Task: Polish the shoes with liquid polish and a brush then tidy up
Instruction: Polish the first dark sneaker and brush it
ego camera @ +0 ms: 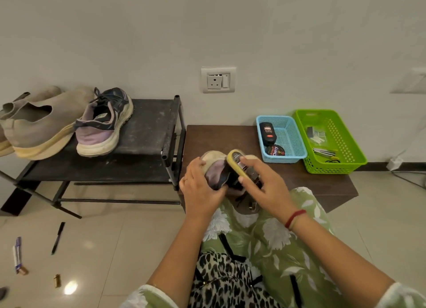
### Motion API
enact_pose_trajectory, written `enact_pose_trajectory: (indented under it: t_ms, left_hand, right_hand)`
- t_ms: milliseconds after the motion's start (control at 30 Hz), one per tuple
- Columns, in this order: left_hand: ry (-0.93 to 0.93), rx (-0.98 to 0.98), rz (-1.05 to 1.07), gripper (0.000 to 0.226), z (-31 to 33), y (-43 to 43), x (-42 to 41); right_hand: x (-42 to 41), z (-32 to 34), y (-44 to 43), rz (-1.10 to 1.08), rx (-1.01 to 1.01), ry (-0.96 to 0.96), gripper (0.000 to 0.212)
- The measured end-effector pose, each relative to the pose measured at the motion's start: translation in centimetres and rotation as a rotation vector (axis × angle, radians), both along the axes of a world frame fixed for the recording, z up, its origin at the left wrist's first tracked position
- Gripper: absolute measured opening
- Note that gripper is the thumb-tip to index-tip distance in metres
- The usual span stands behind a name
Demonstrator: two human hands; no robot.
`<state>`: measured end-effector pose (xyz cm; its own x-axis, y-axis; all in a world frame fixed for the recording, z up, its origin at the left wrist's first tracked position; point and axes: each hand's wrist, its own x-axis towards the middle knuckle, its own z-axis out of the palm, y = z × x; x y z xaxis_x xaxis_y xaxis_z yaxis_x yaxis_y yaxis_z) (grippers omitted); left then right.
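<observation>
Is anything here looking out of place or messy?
Yes, a little. A black pen, a blue and white pen-like thing and a small brass-coloured piece lie loose on the floor at the left. The shoe rack has pale dust smeared on its dark top. Nothing looks spilled.

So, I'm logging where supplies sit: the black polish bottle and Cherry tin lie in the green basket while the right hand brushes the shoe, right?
Wrong basket: the head view shows the polish bottle and Cherry tin in the blue basket, beside the green basket. The right hand does hold the brush on the shoe.
</observation>
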<state>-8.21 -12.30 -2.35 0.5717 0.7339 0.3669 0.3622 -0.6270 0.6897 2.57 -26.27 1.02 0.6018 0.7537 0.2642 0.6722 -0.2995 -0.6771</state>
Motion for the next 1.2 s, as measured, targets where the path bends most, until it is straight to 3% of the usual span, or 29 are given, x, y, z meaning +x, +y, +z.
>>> enact_pose_trajectory:
  t_ms: [67, 167, 200, 300, 367, 433, 567, 700, 833, 933, 1067, 1200]
  left_hand:
    - [-0.023, 0.040, -0.006, 0.062, 0.0, 0.2, 0.0]
    - [0.026, 0.056, 0.003, 0.045, -0.2, 0.4, 0.0]
    - [0.031, 0.059, 0.007, 0.042, -0.3, 0.5, -0.1]
    - [0.038, 0.101, -0.006, 0.040, -0.5, 0.6, -0.1]
    - [0.031, 0.087, -0.001, 0.038, -0.4, 0.7, 0.0]
    - [0.001, 0.054, 0.009, 0.043, 0.0, 0.6, 0.0]
    - [-0.053, 0.068, -0.018, 0.069, 0.2, 0.2, -0.2]
    - [-0.025, 0.013, -0.004, 0.093, 0.0, 0.5, -0.3]
    - [-0.051, 0.023, -0.018, 0.088, 0.4, 0.4, -0.6]
    - [-0.020, -0.017, -0.007, 0.099, 0.0, 0.7, -0.7]
    - [-0.050, -0.033, 0.000, 0.091, 0.2, 0.7, -0.8]
    - [-0.030, -0.038, 0.023, 0.095, -0.1, 1.1, -0.7]
  right_hand:
    - [-1.2, -0.2, -0.1, 0.134, -0.082, -0.082, 0.042]
    - [0.0, -0.3, 0.1, -0.073, -0.085, -0.025, 0.040]
    - [0.3, -0.2, 0.0, -0.081, -0.040, 0.002, 0.038]
    - [-0.9, -0.3, -0.3, 0.163, -0.057, -0.028, 0.038]
    - [-0.6, -0.7, -0.3, 0.075, -0.083, 0.003, 0.036]
    - [0.3, -0.8, -0.4, -0.080, -0.019, 0.081, 0.033]
    - [-1.5, -1.0, -0.8, 0.173, -0.026, 0.033, 0.037]
    - [-0.2, -1.1, -0.5, -0.060, -0.021, 0.071, 0.036]
    - [-1.1, -0.9, -0.5, 0.195, -0.097, -0.020, 0.040]
    - [0.1, -0.8, -0.2, -0.051, -0.085, -0.001, 0.039]
    - [-1.2, -0.4, -0.3, 0.261, -0.091, 0.001, 0.034]
    - [0.4, -0.2, -0.1, 0.008, -0.082, 0.047, 0.035]
